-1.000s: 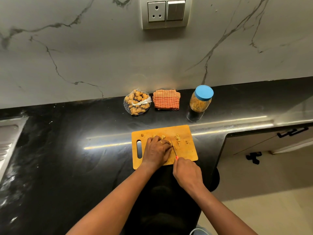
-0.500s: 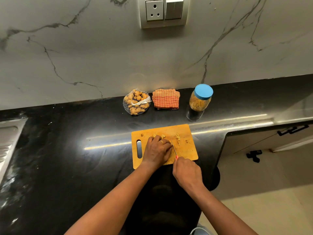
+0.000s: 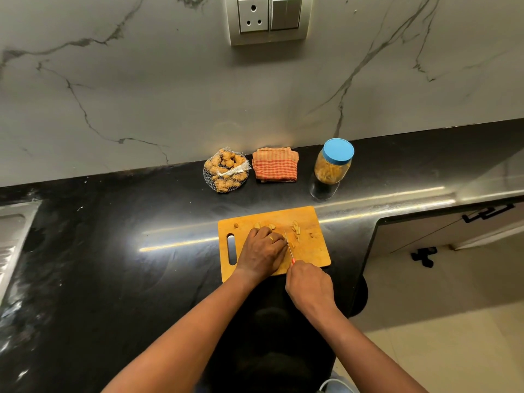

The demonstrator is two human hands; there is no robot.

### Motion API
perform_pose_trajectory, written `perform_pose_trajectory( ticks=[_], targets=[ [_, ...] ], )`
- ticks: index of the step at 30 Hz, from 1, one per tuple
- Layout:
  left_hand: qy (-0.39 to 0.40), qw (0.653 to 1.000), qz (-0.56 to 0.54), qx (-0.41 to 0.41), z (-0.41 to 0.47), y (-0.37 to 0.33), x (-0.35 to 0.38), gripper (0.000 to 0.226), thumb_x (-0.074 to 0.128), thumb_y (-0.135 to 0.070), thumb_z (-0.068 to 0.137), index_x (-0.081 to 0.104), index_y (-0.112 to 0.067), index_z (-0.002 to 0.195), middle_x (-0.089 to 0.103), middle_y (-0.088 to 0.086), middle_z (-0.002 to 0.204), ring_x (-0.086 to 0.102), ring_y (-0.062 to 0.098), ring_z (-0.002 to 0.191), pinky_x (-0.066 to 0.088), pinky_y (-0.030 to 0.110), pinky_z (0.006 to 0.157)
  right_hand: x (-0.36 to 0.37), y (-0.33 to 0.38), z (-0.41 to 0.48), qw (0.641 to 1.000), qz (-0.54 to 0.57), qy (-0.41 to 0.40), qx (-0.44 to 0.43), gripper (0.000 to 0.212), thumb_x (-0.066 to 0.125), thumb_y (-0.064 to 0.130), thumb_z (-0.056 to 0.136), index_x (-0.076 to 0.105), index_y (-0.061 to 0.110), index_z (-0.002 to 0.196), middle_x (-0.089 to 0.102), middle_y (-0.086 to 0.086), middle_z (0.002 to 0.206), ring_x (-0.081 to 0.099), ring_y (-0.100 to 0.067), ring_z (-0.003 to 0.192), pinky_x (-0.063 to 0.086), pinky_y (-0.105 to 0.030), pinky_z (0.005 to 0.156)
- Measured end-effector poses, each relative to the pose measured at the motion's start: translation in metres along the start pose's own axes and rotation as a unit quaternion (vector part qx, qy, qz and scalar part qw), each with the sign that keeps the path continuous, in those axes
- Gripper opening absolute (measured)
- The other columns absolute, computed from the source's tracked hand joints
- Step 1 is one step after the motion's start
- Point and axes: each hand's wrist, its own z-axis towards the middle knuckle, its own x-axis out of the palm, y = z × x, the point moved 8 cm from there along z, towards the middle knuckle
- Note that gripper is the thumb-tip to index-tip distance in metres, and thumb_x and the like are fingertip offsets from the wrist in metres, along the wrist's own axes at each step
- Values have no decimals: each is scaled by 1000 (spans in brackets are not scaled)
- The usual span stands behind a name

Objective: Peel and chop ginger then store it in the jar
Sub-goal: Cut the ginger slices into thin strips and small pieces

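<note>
Chopping is the step in hand, I'd say; left hand (image 3: 262, 251) curls fingers down on the cutting board (image 3: 314, 258), seemingly pinning a piece hidden beneath; right hand (image 3: 309, 285) grips the knife (image 3: 288, 245), blade just beside those knuckles; chopped ginger (image 3: 296, 231) lies right of it; next, short careful slices; the jar (image 3: 333, 164) stands lidded, well behind.
</note>
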Motion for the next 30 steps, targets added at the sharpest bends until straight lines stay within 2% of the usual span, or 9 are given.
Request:
perform_pose_trajectory(
  ticks=[6, 9, 19, 22, 25, 30],
  targets=[
    [7, 1000, 6, -4, 1, -1, -3, 21, 55, -32, 92, 73, -21, 88, 71, -5, 94, 57, 23, 82, 40, 36, 67, -6, 7, 14, 1000, -25, 5, -9, 28, 38, 18, 99, 66, 12, 103, 71, -7, 98, 70, -26, 88, 50, -33, 64],
    [21, 1000, 15, -14, 1, 1, -3, 23, 54, -35, 92, 73, -22, 90, 71, -6, 96, 57, 22, 84, 41, 36, 69, 1, -1, 4, 1000, -28, 12, -3, 28, 37, 22, 102, 64, 14, 103, 70, -4, 96, 70, -24, 85, 52, -33, 65],
    [33, 997, 11, -71, -1, 2, -3, 27, 50, -35, 92, 74, -23, 88, 71, -8, 95, 57, 21, 88, 42, 37, 70, -4, -8, 8, 1000, -12, -7, -18, 35, 33, 32, 105, 63, 14, 102, 69, -5, 97, 68, -25, 87, 45, -33, 63],
    [30, 995, -6, -96, -2, 0, -5, 26, 51, -34, 90, 73, -23, 85, 71, -8, 93, 58, 22, 88, 44, 37, 70, -9, -9, 18, 1000, -3, -16, -23, 37, 32, 33, 105, 64, 14, 102, 69, -6, 98, 68, -27, 89, 45, -33, 65],
    [24, 992, -18, -120, -3, 2, -5, 24, 53, -35, 88, 74, -23, 85, 71, -9, 94, 58, 21, 89, 44, 36, 70, -8, -11, 21, 999, 2, -22, -38, 38, 31, 34, 105, 64, 15, 99, 69, -5, 92, 67, -25, 82, 41, -31, 59],
    [14, 989, -28, -144, -5, 4, -3, 16, 62, -34, 86, 74, -23, 86, 72, -10, 94, 57, 19, 92, 44, 36, 72, -5, -19, 20, 998, 43, -18, -34, 42, 30, 39, 105, 63, 16, 95, 67, -4, 89, 62, -21, 74, 47, -33, 62]
  ],
)
